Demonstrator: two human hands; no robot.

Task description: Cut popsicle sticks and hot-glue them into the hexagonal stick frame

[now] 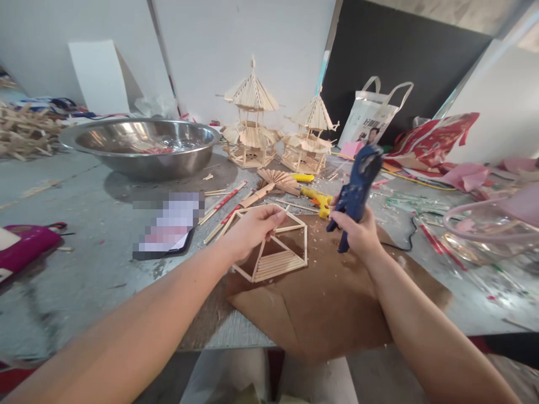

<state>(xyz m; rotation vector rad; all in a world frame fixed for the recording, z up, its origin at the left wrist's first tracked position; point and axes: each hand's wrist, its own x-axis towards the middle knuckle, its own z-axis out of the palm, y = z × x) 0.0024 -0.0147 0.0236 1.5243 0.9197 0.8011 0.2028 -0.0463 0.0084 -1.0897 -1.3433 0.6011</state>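
Nearest us, a brown sheet (332, 314) is lying on the worktop (96, 303), its front corner overhanging the edge. A hexagonal stick frame (280, 265), partly filled with slats, is resting with its near side on that sheet. Above it, we are seeing the left hand (256, 221) pinching a thin stick between thumb and fingers; whether the stick is touching the frame, we are not managing to tell. The right hand (360, 229), to the right of the frame, is gripping a dark blue plier-like tool (357, 188), handles downward. A phone (168, 230) is lying left of the frame. Beyond, we are noting a yellow gun-shaped tool (323, 203), then a metal basin (160, 163) standing at left. Farther back, two stick pavilions (251, 101) are standing side by side, a white bag (362, 120) leaning to their right.
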